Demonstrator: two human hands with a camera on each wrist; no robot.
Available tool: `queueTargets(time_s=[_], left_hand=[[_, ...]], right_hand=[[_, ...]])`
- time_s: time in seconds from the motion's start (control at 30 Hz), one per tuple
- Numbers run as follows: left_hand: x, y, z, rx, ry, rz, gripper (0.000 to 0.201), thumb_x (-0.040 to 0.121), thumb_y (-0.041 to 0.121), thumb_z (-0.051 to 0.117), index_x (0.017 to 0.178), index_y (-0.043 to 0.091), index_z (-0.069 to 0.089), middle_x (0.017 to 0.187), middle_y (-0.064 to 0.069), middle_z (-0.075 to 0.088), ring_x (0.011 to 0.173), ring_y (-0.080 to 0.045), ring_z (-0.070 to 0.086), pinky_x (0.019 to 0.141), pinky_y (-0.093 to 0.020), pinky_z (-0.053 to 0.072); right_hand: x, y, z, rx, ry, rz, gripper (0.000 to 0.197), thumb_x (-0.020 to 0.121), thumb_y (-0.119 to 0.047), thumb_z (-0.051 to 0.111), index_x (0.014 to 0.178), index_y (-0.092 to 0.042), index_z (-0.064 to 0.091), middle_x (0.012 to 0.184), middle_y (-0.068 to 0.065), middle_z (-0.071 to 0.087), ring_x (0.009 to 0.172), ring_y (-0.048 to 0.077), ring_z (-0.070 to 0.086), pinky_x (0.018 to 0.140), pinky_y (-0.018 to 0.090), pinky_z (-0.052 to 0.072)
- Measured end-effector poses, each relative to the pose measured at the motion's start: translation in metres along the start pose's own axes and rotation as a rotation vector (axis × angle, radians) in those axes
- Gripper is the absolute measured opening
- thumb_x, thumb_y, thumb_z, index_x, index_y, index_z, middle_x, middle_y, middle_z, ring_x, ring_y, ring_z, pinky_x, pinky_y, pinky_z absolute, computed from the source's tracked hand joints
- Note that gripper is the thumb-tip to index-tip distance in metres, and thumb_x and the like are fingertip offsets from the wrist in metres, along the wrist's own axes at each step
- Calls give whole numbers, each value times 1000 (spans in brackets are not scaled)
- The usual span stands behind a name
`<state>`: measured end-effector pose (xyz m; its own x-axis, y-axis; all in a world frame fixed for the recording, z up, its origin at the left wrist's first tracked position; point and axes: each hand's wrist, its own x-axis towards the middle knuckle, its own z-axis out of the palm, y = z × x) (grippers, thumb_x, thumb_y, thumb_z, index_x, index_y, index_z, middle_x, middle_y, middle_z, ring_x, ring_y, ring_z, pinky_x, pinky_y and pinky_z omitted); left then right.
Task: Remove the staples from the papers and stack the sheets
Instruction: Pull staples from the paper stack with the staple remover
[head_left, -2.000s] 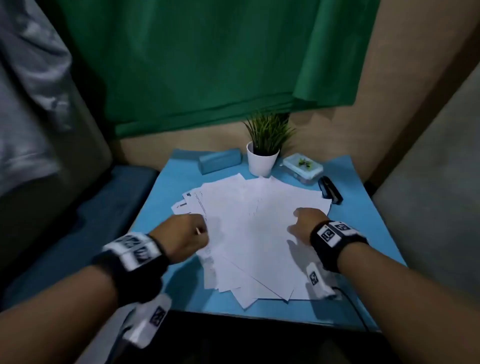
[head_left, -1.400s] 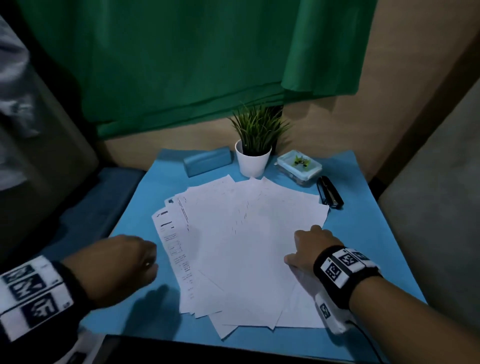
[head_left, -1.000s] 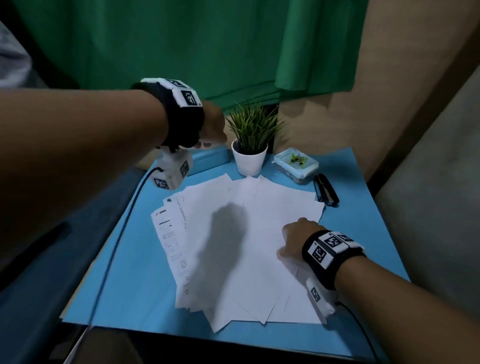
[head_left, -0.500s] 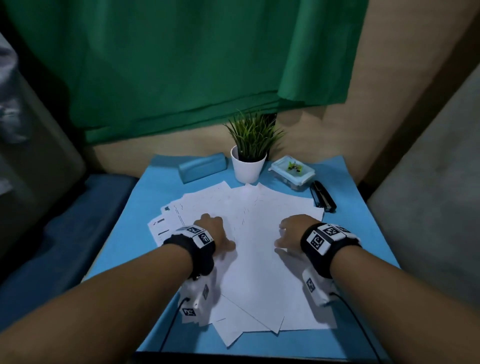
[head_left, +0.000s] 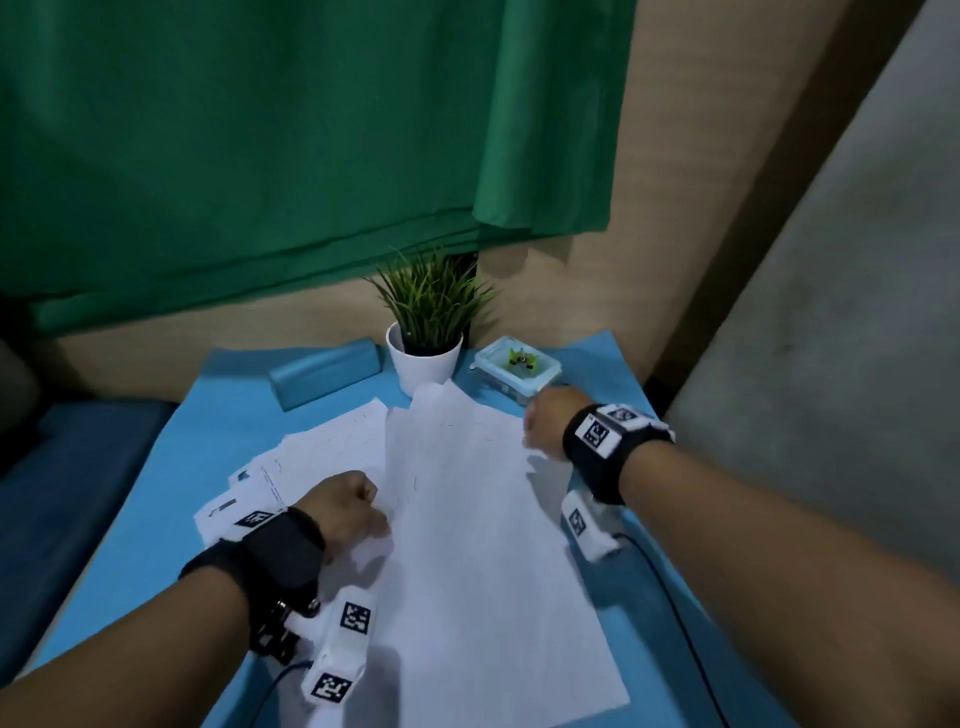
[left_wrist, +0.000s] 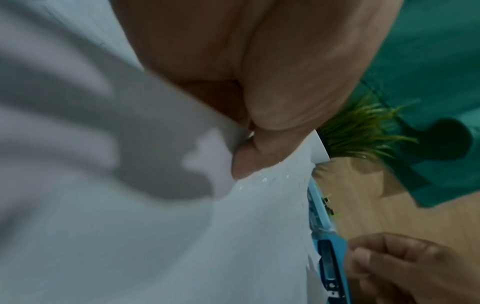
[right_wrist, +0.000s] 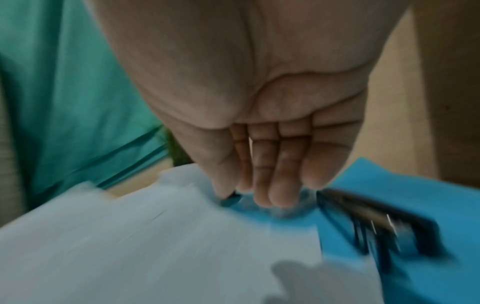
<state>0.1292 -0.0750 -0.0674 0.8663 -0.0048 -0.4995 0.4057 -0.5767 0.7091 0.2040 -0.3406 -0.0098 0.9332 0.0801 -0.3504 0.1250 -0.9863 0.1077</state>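
White sheets (head_left: 467, 519) lie fanned on the blue table (head_left: 150, 519), and the upper ones rise at their far edge against the plant pot. My left hand (head_left: 348, 506) curls at their left edge; in the left wrist view thumb and fingers (left_wrist: 249, 162) pinch the sheets (left_wrist: 182, 236). My right hand (head_left: 543, 421) is at the sheets' far right corner. In the right wrist view its straight fingers (right_wrist: 270, 191) point down and touch the table at the sheets' (right_wrist: 168, 236) edge. A black stapler (right_wrist: 384, 232) lies just right of them. No staples can be made out.
At the back of the table stand a potted plant (head_left: 426, 358), a clear box with a pale blue lid (head_left: 519, 366) and a blue case (head_left: 324, 371). Printed sheets (head_left: 244, 499) stick out at the left. A green curtain hangs behind, and a wall runs along the right.
My left hand went from lying flat on the sheets to gripping their left edge. My right hand slid forward to the far right corner. The upper sheets swung together and lifted at the back.
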Motion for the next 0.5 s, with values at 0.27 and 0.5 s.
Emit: queueTargets(time_s=[0.27, 0.5], left_hand=[[3, -25, -2, -218, -94, 63, 14, 83, 8, 68, 90, 8, 55, 70, -8, 56, 60, -18, 48, 62, -26, 38], [3, -40, 5, -419, -231, 30, 42, 79, -17, 67, 112, 9, 65, 106, -10, 76, 92, -29, 72, 89, -44, 57]], right_hand=[[103, 36, -36, 387, 224, 160, 48, 91, -26, 61, 137, -14, 51, 138, 12, 54, 124, 32, 52, 103, 36, 43], [172, 35, -15, 164, 59, 188, 30, 87, -31, 63, 111, -13, 65, 115, 10, 64, 104, 35, 62, 91, 41, 51]])
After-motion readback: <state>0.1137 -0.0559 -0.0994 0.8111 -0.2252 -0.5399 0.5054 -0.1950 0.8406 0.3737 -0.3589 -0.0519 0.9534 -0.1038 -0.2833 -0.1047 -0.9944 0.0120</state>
